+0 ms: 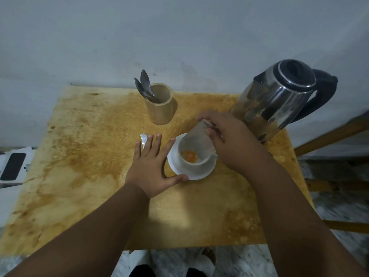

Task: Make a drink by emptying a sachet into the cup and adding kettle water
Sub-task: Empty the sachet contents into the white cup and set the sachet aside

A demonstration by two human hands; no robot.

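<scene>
Frame centre: the right hand (229, 136) pinches the upended sachet (197, 134) over the white cup (191, 154) so orange powder (189, 156) falls inside; the left hand (151, 164), spread open and empty, steadies the saucer (199, 173). The kettle (279, 96) waits at upper right.

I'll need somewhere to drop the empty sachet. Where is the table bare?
Bare: the left half of the table, and the near strip before the saucer. Crowded: the far right, with spoon holder, kettle, cup and both hands.

Dim, soft focus, wide-angle edge distortion
</scene>
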